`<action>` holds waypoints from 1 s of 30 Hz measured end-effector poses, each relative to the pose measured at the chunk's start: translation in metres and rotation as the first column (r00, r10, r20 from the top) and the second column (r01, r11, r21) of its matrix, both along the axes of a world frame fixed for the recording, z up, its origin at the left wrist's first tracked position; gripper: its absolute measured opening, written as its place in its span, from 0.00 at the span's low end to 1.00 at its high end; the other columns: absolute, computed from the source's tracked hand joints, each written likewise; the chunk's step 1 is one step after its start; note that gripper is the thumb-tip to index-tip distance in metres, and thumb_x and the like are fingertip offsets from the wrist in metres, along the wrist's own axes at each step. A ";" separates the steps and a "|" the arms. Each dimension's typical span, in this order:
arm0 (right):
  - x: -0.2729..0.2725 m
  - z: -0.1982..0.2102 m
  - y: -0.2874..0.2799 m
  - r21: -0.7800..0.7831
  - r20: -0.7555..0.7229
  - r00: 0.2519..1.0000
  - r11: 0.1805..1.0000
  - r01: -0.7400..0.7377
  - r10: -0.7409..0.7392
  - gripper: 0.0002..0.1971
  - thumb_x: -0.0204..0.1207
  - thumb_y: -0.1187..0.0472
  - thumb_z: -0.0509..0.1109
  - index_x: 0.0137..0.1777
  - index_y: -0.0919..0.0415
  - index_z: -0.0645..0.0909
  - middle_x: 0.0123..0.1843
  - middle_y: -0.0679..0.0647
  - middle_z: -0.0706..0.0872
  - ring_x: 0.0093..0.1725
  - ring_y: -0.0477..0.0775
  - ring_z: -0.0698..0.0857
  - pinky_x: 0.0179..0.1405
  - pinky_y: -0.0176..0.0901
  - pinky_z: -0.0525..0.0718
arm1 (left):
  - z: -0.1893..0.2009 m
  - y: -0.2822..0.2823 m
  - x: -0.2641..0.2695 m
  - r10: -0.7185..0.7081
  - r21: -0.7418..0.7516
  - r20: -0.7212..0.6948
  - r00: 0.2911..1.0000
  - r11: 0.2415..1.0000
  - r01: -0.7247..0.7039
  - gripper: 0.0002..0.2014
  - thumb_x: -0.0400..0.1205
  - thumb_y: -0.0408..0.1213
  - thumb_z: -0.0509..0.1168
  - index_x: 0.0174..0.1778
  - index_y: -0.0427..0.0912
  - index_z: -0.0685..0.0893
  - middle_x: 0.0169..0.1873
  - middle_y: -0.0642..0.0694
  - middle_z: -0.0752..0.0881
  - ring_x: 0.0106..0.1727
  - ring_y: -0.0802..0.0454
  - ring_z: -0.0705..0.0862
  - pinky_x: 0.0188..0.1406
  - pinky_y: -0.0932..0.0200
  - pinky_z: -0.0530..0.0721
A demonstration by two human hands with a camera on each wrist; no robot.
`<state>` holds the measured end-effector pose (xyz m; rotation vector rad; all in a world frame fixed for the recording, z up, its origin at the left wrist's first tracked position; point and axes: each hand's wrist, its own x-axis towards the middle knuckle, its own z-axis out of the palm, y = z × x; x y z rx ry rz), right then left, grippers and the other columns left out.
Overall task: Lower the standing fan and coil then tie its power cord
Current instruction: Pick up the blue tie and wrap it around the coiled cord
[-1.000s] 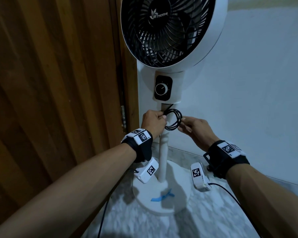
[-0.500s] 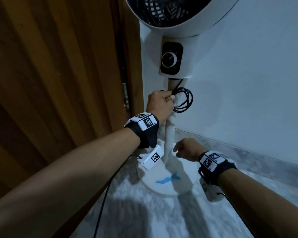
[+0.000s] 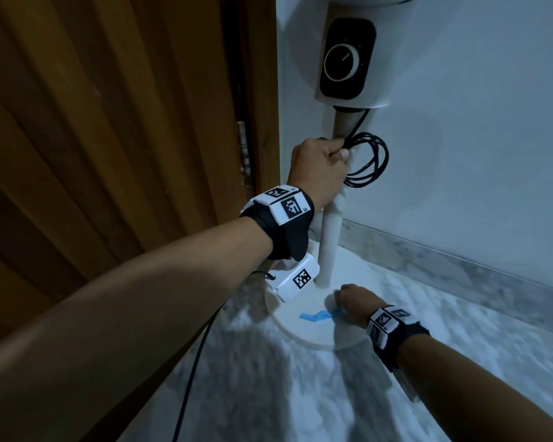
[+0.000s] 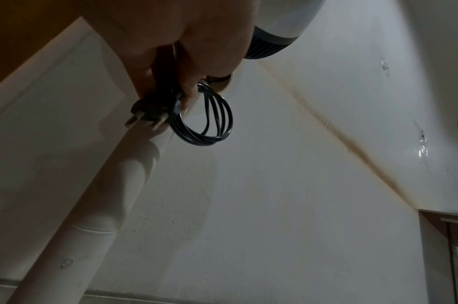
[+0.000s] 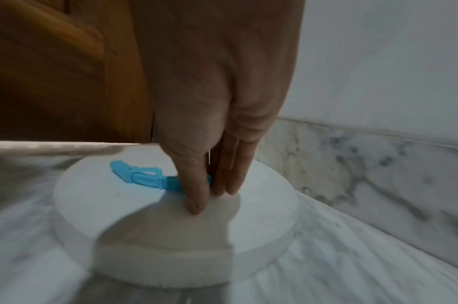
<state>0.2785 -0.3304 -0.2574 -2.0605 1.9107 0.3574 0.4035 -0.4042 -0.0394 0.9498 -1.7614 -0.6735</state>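
Marble floor (image 3: pixel 268 393) meets a white wall (image 3: pixel 476 154), with a wooden door (image 3: pixel 109 122) close on the left, so the fan stands hemmed into a corner. Its pole (image 3: pixel 329 247) rises from a round base (image 5: pixel 261 230). The left hand (image 3: pixel 320 167) is curled round the coiled cord (image 4: pixel 209 123) and plug (image 4: pixel 147 117), pressing them to the pole. The right hand (image 5: pixel 212 144) is down on the base, its fingertips (image 5: pixel 196 203) closing on one end of a blue tie (image 5: pixel 142 176); whether it has it pinched I cannot tell. Judged best: pinch that end, lift straight up, and keep the loops bunched. Free room lies toward the viewer and to the right; the base rim sits near the skirting.
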 end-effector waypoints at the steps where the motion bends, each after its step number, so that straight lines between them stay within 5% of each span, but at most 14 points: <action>1: -0.002 0.002 0.000 -0.002 0.023 1.000 1.000 0.008 -0.008 0.18 0.79 0.56 0.69 0.65 0.63 0.83 0.64 0.62 0.85 0.62 0.62 0.85 0.56 0.45 0.82 | 0.000 -0.001 0.000 -0.003 0.000 -0.001 1.000 1.000 0.003 0.11 0.77 0.32 0.62 0.32 0.31 0.84 0.33 0.31 0.87 0.37 0.35 0.83 0.36 0.52 0.80; 4: -0.011 0.019 0.001 0.001 0.150 0.986 0.997 0.079 -0.079 0.17 0.72 0.53 0.76 0.59 0.57 0.89 0.55 0.56 0.90 0.53 0.57 0.86 0.45 0.39 0.77 | -0.002 -0.002 0.000 -0.009 0.015 -0.005 1.000 1.000 0.009 0.11 0.77 0.32 0.62 0.32 0.31 0.84 0.33 0.31 0.87 0.40 0.33 0.84 0.38 0.53 0.81; 6: -0.018 0.035 0.003 -0.026 0.353 0.913 0.974 0.227 -0.203 0.15 0.67 0.52 0.80 0.54 0.52 0.90 0.48 0.52 0.90 0.47 0.51 0.84 0.40 0.37 0.75 | -0.002 -0.003 0.000 -0.018 0.043 -0.018 1.000 0.999 0.019 0.11 0.76 0.34 0.62 0.32 0.31 0.84 0.33 0.30 0.87 0.37 0.37 0.83 0.38 0.57 0.78; 8: -0.026 0.054 0.005 0.000 0.599 0.729 0.911 0.413 -0.331 0.16 0.64 0.57 0.84 0.52 0.54 0.90 0.44 0.52 0.91 0.43 0.50 0.86 0.40 0.34 0.79 | -0.001 -0.002 0.001 -0.025 0.074 -0.028 0.999 0.997 0.027 0.11 0.76 0.35 0.62 0.33 0.31 0.84 0.35 0.30 0.88 0.35 0.46 0.80 0.39 0.60 0.76; 11: -0.036 0.091 0.017 0.175 0.850 0.346 0.832 0.527 -0.398 0.16 0.64 0.70 0.84 0.52 0.71 0.89 0.43 0.61 0.93 0.38 0.51 0.90 0.42 0.32 0.87 | 0.001 -0.002 0.001 -0.026 0.117 -0.045 0.999 0.993 0.031 0.11 0.76 0.37 0.62 0.33 0.33 0.85 0.33 0.33 0.88 0.36 0.51 0.79 0.40 0.59 0.79; 13: -0.044 0.116 0.029 0.224 0.896 0.226 0.828 0.514 -0.382 0.16 0.63 0.71 0.84 0.51 0.71 0.90 0.48 0.66 0.94 0.43 0.53 0.92 0.51 0.40 0.90 | 0.006 0.000 0.002 -0.029 0.159 -0.052 0.998 0.987 0.037 0.10 0.78 0.36 0.64 0.38 0.35 0.90 0.33 0.42 0.86 0.37 0.51 0.81 0.42 0.54 0.86; 16: -0.054 0.149 0.051 0.240 0.928 0.138 0.840 0.487 -0.346 0.14 0.66 0.72 0.81 0.53 0.71 0.91 0.51 0.66 0.93 0.47 0.56 0.92 0.53 0.42 0.90 | 0.013 0.003 0.006 -0.046 0.209 -0.059 0.997 0.976 0.057 0.10 0.80 0.33 0.67 0.53 0.38 0.93 0.39 0.45 0.90 0.41 0.54 0.85 0.51 0.54 0.87; 20: -0.066 0.187 0.084 0.208 0.952 0.101 0.854 0.476 -0.288 0.11 0.71 0.73 0.77 0.53 0.73 0.91 0.50 0.67 0.93 0.45 0.55 0.91 0.47 0.38 0.89 | 0.023 0.011 0.012 -0.054 0.265 -0.068 0.996 0.962 0.070 0.13 0.81 0.32 0.68 0.59 0.36 0.90 0.43 0.41 0.92 0.45 0.50 0.88 0.57 0.53 0.88; 26: -0.082 0.231 0.103 0.182 0.981 -0.159 0.806 0.563 -0.110 0.10 0.71 0.73 0.74 0.50 0.80 0.87 0.39 0.63 0.89 0.37 0.53 0.88 0.47 0.46 0.91 | 0.027 0.024 0.011 -0.062 0.338 -0.157 0.986 0.934 0.113 0.08 0.78 0.29 0.69 0.42 0.44 0.93 0.35 0.37 0.90 0.31 0.47 0.81 0.40 0.52 0.85; 30: -0.080 0.249 0.094 0.191 0.970 -0.238 0.737 0.648 -0.042 0.11 0.75 0.73 0.72 0.52 0.83 0.85 0.31 0.62 0.85 0.32 0.55 0.88 0.52 0.53 0.91 | 0.027 0.033 0.005 -0.039 0.338 -0.217 0.975 0.934 0.113 0.09 0.78 0.28 0.69 0.41 0.46 0.93 0.34 0.39 0.90 0.33 0.46 0.83 0.42 0.48 0.89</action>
